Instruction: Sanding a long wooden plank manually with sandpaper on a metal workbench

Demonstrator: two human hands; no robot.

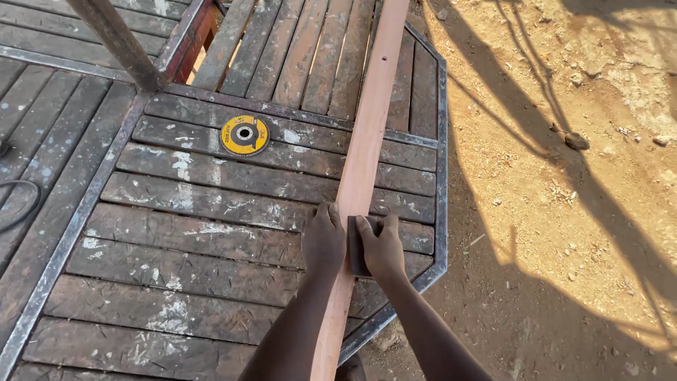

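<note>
My fingers (368, 227) of the right hand (383, 247) curl over a small dark sanding pad (356, 247), pressing it flat onto the plank (363, 152). Left hand (323, 240) sits just beside it, fingers bent down over the plank's left edge, clamped on the wood, steadying it. Both hands touch the plank at the same spot; the pad lies between them, nearer the right.

The plank is long, narrow, reddish-brown. Long axis runs from my body straight away and slightly right, out to the top of the view. From the fingers, most of its length lies ahead; a shorter stretch runs back under my forearms. A small hole shows far up its face.

The plank rests on a surface (176, 240) of dark worn slats in a metal frame, blotched with pale paint. Its angled corner falls just right of my hands.

Further out: a yellow and black grinding disc (244, 134) lies flat on the slats, ahead and left, well apart from the plank. A black cable (21, 204) loops at the left edge. Right of the frame, bare sandy ground (564, 176) with long shadows and a few stones.
</note>
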